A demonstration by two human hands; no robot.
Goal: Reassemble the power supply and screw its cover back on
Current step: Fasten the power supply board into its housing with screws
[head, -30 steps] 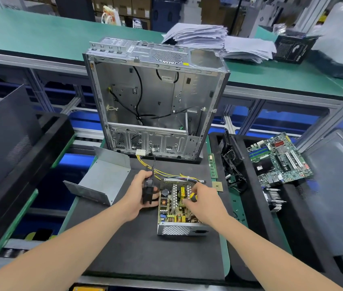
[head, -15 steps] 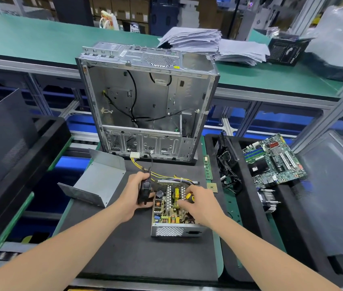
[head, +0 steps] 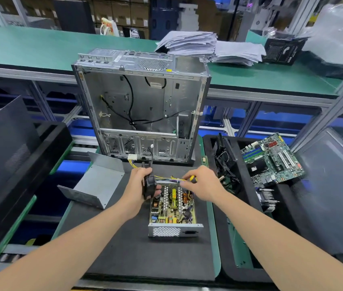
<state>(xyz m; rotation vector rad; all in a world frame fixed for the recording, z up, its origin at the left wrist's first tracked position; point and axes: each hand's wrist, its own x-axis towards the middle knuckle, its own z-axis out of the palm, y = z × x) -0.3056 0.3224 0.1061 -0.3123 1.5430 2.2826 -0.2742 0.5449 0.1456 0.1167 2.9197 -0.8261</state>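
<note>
The open power supply lies on the black mat, its circuit board bare and its perforated metal end wall facing me. Yellow wires run from its far end to a white connector. My left hand grips the small black fan at the unit's far left corner. My right hand holds a yellow-handled screwdriver over the far right corner. The grey metal cover lies open on the mat to the left.
An empty computer case stands upright just behind the power supply. A black tray on the right holds cables and a green motherboard. A dark side panel leans at left. Paper stacks sit on the green bench behind.
My right hand has drawn back from over the board to the unit's far right corner, showing the screwdriver handle. The left hand has lifted the fan slightly along the left edge.
</note>
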